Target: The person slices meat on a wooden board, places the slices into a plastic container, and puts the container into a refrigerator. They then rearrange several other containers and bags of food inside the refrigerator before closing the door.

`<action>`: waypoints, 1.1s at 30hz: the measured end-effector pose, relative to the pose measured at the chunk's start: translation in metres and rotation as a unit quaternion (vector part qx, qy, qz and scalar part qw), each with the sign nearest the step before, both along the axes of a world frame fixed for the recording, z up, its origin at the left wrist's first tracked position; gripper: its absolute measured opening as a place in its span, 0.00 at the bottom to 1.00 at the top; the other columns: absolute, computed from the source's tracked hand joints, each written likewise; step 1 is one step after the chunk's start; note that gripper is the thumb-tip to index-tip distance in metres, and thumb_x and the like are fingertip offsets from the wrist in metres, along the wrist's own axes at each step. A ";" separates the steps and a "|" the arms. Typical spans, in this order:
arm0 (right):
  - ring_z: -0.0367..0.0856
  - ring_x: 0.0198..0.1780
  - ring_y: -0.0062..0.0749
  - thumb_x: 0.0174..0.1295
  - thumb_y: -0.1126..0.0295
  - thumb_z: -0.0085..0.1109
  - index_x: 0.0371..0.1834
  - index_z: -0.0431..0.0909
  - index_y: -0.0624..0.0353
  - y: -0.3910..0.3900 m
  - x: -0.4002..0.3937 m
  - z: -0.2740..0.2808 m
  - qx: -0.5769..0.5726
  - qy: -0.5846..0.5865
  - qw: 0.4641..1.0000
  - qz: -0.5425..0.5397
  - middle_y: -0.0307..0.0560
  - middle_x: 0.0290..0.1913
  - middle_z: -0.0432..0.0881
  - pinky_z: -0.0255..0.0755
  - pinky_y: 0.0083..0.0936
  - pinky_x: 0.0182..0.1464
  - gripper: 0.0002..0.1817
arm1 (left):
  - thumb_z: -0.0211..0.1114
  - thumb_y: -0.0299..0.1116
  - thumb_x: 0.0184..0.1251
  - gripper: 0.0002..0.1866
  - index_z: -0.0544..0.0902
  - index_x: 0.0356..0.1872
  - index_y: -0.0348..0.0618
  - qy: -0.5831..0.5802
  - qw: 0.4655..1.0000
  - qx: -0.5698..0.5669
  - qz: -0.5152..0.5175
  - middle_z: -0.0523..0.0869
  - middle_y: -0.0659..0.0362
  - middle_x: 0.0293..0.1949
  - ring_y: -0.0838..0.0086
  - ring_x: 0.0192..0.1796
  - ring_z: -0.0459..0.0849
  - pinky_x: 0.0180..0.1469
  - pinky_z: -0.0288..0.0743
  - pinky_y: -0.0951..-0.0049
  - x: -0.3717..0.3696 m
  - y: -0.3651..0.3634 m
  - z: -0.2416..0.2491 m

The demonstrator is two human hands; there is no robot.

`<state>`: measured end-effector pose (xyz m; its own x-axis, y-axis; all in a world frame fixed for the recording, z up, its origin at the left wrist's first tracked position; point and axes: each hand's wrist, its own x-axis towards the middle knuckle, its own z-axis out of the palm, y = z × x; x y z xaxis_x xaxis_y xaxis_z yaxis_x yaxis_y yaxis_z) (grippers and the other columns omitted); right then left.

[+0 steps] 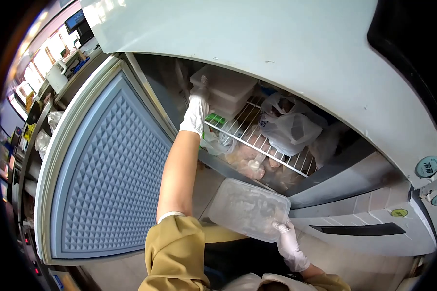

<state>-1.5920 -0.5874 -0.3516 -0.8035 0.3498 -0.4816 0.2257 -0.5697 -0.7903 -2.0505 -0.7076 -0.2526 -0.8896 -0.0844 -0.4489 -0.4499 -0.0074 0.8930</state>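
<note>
My left hand (pixel 197 110), in a white glove, reaches into the open fridge compartment. Its fingers are on the left side of a whitish lidded plastic container (pixel 230 92) at the rack's left end, partly hidden in shadow. Lower down, my gloved right hand (pixel 292 246) grips the near right corner of a translucent plastic food container (pixel 247 206). That box is outside the compartment, in front of my body, with frosty, pale contents showing faintly through it. A white wire rack (pixel 251 145) carries the whitish container.
White plastic bags (pixel 291 127) sit on the rack's right part. Bagged pale meat (pixel 250 162) lies beneath it. The open door (pixel 114 169), with a blue quilted lining, stands left; another door (pixel 364 225) is at right. Shelves (pixel 22 165) line the far left.
</note>
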 end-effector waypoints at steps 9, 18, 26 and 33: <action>0.77 0.49 0.32 0.59 0.75 0.58 0.58 0.69 0.64 -0.004 0.002 -0.006 -0.026 -0.017 0.999 0.029 0.46 0.49 0.78 0.69 0.26 0.55 0.23 | 0.45 0.71 0.63 0.43 0.61 0.69 0.48 -0.126 0.932 0.340 -0.020 0.68 0.56 0.67 0.58 0.66 0.69 0.65 0.68 0.58 0.075 0.034 0.020; 0.77 0.49 0.31 0.58 0.75 0.59 0.58 0.69 0.64 0.001 0.004 -0.018 -0.014 -0.023 0.999 0.041 0.46 0.50 0.79 0.69 0.25 0.56 0.23 | 0.45 0.68 0.65 0.43 0.56 0.71 0.46 -0.103 0.852 0.513 -0.018 0.63 0.49 0.70 0.54 0.69 0.64 0.71 0.60 0.58 0.124 0.039 0.085; 0.76 0.51 0.31 0.58 0.75 0.59 0.59 0.70 0.63 0.002 -0.007 -0.019 -0.011 -0.006 0.999 0.044 0.46 0.50 0.79 0.66 0.26 0.58 0.23 | 0.49 0.62 0.67 0.38 0.61 0.68 0.44 0.047 0.852 0.491 -0.176 0.69 0.50 0.65 0.57 0.64 0.71 0.64 0.68 0.58 0.025 0.042 -0.027; 0.76 0.49 0.30 0.59 0.76 0.58 0.58 0.70 0.63 0.007 -0.011 -0.017 0.007 -0.025 0.999 0.040 0.45 0.49 0.79 0.68 0.25 0.56 0.22 | 0.49 0.58 0.64 0.28 0.71 0.54 0.48 -0.034 0.972 0.232 -0.006 0.77 0.51 0.50 0.60 0.48 0.79 0.28 0.68 0.67 0.088 0.023 0.034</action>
<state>-1.6033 -0.5801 -0.3683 -0.8044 0.2931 -0.5167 0.3086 -0.5371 -0.7850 -1.9629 -0.6844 -0.2187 -0.8564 0.1510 -0.4937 -0.5098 -0.3979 0.7627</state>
